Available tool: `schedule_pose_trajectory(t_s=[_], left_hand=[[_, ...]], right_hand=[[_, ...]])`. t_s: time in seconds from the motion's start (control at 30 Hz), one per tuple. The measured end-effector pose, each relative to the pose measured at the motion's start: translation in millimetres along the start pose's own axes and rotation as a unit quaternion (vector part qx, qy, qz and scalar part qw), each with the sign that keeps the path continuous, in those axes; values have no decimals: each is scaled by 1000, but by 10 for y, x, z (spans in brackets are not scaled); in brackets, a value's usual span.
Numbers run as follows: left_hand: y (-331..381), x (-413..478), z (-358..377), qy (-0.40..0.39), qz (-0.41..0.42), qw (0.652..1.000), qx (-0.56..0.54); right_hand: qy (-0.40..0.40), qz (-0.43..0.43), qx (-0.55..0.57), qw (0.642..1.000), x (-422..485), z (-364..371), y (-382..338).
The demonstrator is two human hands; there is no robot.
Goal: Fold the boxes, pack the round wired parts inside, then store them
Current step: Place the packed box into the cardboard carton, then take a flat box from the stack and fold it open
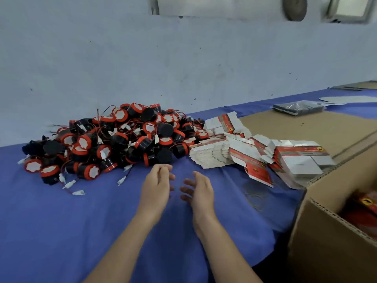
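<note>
Your left hand (157, 185) and right hand (201, 192) hover at frame centre, palms facing, fingers loosely curled, holding nothing. Round wired parts (114, 139) heaped centre left; flat boxes (240, 154) stacked centre right; open carton (326, 242) lower right.

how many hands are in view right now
2. The left hand hovers above the blue cloth, just in front of the pile of round wired parts. The right hand is beside it, toward the flat boxes. Both are empty.
</note>
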State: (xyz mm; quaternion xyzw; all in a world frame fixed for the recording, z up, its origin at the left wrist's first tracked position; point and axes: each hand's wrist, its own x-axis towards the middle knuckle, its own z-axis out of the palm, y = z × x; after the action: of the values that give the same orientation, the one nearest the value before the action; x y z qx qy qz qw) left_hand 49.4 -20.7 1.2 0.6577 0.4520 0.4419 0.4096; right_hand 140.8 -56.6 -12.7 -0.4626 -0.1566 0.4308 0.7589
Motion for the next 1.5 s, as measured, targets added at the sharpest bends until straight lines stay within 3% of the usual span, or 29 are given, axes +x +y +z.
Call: schedule_pose_trajectory(t_s=[0.07, 0.1, 0.2, 0.33, 0.4, 0.47, 0.57, 0.7, 0.9, 0.97, 1.03, 1.2, 1.5], left_hand=[[-299, 25, -87, 1, 15, 993, 119], [-406, 35, -119, 13, 13, 991, 129], [-531, 73, -152, 35, 4, 998, 55], [-564, 100, -137, 26, 0, 999, 48], [-569, 102, -134, 24, -7, 999, 36], [-552, 99, -140, 20, -11, 999, 30], [-532, 84, -147, 23, -10, 999, 20], [-518, 82, -154, 39, -11, 999, 6], [-516, 74, -145, 46, -13, 999, -3], [-526, 73, -159, 47, -10, 999, -2], [-546, 70, -160, 49, -9, 999, -12], [-564, 122, -151, 49, -1, 999, -22], [-540, 82, -163, 52, -5, 998, -29]], right_hand=[[3, 3, -20, 1000, 113, 15, 78], [4, 4, -33, 999, 150, 24, 111], [23, 25, -21, 999, 315, 75, 143], [75, 23, 1, 997, 487, 37, 84], [105, -9, 3, 994, 532, -21, 24], [140, -103, -113, 978, 561, -110, -9], [112, -275, -344, 891, 626, -227, -88], [16, -352, -464, 813, 867, -261, -315], [-42, -322, -726, 606, 1145, -303, -310], [-28, -349, -758, 551, 1234, -227, -365], [-19, -361, -775, 518, 1331, -164, -429], [-45, -284, -798, 529, 1474, -166, -380], [-36, -320, -786, 527, 1392, -211, -419]])
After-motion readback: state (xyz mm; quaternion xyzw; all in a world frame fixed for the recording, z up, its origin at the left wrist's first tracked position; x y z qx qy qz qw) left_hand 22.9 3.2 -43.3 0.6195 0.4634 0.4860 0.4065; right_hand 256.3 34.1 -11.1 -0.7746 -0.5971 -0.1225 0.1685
